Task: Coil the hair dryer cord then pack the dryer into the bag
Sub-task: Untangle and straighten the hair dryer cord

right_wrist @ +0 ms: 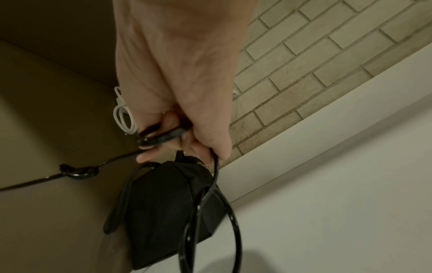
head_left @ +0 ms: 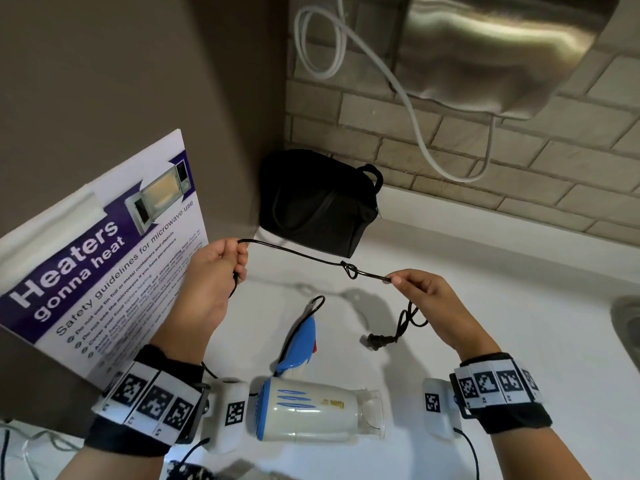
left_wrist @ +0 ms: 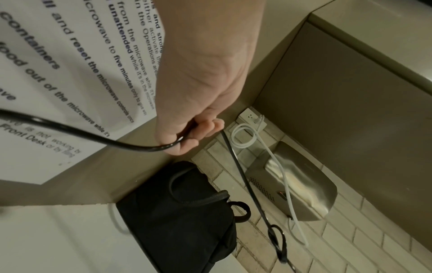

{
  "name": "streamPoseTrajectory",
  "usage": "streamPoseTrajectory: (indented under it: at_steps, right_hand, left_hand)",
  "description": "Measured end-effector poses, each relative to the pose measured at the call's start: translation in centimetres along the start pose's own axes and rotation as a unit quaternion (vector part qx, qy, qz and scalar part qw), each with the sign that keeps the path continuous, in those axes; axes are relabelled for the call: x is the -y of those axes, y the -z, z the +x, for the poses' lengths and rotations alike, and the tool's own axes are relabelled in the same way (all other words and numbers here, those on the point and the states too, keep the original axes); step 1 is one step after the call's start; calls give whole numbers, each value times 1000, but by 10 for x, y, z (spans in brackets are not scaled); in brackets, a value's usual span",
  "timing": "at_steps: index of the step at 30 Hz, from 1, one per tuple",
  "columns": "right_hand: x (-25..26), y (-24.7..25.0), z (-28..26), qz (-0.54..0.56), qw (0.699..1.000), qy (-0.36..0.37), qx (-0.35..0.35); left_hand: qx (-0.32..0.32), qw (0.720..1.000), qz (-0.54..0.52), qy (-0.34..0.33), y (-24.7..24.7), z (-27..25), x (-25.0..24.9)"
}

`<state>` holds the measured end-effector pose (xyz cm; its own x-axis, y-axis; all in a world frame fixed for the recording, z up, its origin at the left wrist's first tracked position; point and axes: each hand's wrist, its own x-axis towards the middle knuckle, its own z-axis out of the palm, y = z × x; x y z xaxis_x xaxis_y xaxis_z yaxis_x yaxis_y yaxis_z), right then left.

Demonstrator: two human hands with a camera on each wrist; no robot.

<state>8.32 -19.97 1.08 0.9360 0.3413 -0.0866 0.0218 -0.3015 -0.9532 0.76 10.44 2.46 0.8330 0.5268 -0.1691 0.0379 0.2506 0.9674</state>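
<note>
Hidden and cut-off parts

The cord [head_left: 301,252] vanishes inside each fist; the poster [head_left: 104,254] runs off the left edge, its small print unreadable.

black cord [head_left: 298,252], black bag [head_left: 318,202], cream-and-blue dryer [head_left: 311,410]

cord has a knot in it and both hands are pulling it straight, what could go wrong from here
1. The knot sits in the taut cord between the left hand and the right hand; pulling apart would likely cinch it tighter.
2. The plug dangles below the right hand and could swing into the hair dryer.
</note>
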Motion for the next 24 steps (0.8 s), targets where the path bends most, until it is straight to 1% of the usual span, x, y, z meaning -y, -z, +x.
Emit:
streamPoseTrajectory:
  at_steps: [3, 8, 13, 16, 19, 22, 24]
  right_hand:
    - [-4, 3, 1, -11, 1000, 3, -13]
    - [-7, 8, 5, -11, 998, -1, -54]
    - [-7, 10, 4, -12, 998, -7, -69]
    - [0, 12, -1, -11, 998, -3, -59]
    - [10, 16, -6, -6, 1000, 3, -16]
    - [19, 18, -7, 1, 1000, 2, 4]
    - [23, 18, -7, 23, 1000, -14, 6]
  left_hand:
    - [-6, 1000, 6, 5, 1, 1, 1]
    - [-2, 1000, 1, 4, 0, 2, 7]
    - [9, 1000, 21, 14, 2, 4, 12]
    - [43, 996, 68, 31, 10, 6, 16]
    - [91, 981, 164, 44, 15, 5, 24]
    - [132, 964, 231, 31, 15, 2, 32]
    - [158, 956, 246, 21, 11, -2, 33]
